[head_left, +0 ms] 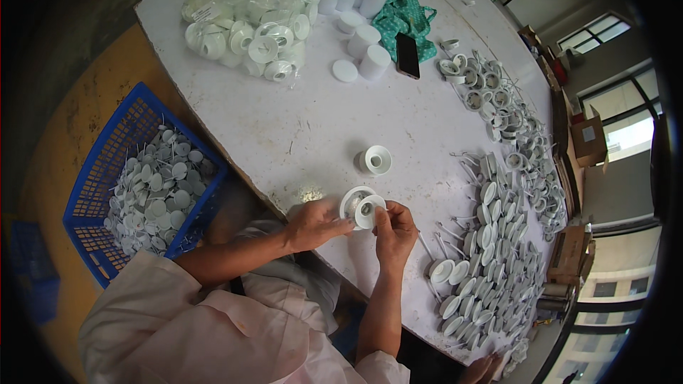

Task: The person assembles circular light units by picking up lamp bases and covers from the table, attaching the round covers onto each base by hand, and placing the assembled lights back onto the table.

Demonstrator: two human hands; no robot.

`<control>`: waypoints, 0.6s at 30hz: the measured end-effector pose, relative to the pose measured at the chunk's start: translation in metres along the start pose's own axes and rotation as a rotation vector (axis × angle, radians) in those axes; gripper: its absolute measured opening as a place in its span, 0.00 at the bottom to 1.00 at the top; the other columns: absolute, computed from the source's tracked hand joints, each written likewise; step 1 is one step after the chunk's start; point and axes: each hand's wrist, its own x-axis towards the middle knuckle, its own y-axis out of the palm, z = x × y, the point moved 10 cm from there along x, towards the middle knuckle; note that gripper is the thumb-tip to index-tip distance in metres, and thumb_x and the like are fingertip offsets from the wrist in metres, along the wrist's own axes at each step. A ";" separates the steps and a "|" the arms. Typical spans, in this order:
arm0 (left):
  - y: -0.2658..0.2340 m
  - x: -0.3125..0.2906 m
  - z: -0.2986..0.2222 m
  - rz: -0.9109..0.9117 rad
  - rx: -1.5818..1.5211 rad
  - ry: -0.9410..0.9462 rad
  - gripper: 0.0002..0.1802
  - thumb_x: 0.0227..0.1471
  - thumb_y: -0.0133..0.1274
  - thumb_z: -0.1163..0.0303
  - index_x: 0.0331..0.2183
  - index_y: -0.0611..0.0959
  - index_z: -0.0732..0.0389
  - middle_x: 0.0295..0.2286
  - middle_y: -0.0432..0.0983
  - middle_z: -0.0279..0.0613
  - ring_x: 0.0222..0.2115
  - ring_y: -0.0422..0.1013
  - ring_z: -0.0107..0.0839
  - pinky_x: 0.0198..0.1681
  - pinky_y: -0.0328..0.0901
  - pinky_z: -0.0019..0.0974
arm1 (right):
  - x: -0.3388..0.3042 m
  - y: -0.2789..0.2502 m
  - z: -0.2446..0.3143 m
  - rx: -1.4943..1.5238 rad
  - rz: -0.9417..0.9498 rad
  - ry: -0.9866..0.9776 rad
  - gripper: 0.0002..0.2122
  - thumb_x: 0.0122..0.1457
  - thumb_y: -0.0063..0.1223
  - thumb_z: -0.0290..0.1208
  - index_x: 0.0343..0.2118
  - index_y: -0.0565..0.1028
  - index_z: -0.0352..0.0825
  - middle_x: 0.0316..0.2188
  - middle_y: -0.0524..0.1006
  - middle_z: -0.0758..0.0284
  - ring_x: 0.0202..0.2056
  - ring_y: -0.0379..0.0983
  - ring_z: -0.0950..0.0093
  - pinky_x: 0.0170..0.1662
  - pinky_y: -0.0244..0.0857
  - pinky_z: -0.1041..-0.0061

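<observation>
Over the table's near edge, both my hands are closed on white plastic parts held against each other. My left hand (pixel 316 225) grips a white round housing (pixel 349 200) with a pale inside. My right hand (pixel 395 233) pinches a white flared cup (pixel 367 213) with a hole at its centre, thumb and fingers at its rim. The cup overlaps the front of the housing; whether the two are joined I cannot tell. Just beyond my hands, another white flared cup (pixel 378 161) rests on its side on the white table (pixel 299 128).
A blue basket (pixel 142 92) of white discs stands left. A clear bag (pixel 249 11) of cups, white cylinders (pixel 373 62), a phone (pixel 407 55) and green cloth (pixel 398 14) lie far back. Wired discs (pixel 491 263) and rings (pixel 498 92) crowd the right. Another person's hand (pixel 482 368) shows lower right.
</observation>
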 end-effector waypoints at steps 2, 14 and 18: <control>0.000 0.001 0.003 0.010 -0.001 0.039 0.20 0.54 0.55 0.68 0.47 0.74 0.68 0.37 0.77 0.41 0.36 0.73 0.26 0.40 0.71 0.32 | -0.002 -0.001 -0.001 -0.064 0.000 -0.004 0.07 0.56 0.60 0.26 0.34 0.76 0.30 0.21 0.75 0.72 0.19 0.65 0.87 0.23 0.59 0.87; 0.003 0.003 0.013 0.052 0.077 -0.018 0.20 0.58 0.51 0.74 0.51 0.70 0.68 0.43 0.73 0.40 0.44 0.71 0.25 0.49 0.70 0.33 | -0.005 0.005 0.012 -0.348 -0.021 -0.087 0.09 0.55 0.61 0.26 0.36 0.75 0.28 0.19 0.72 0.74 0.22 0.63 0.87 0.28 0.59 0.87; 0.003 0.003 0.012 0.058 0.098 -0.002 0.20 0.58 0.51 0.74 0.51 0.70 0.68 0.44 0.73 0.40 0.44 0.71 0.25 0.48 0.70 0.32 | -0.005 0.005 0.008 -0.372 -0.026 -0.082 0.09 0.54 0.61 0.26 0.36 0.75 0.28 0.18 0.71 0.74 0.21 0.62 0.87 0.26 0.58 0.86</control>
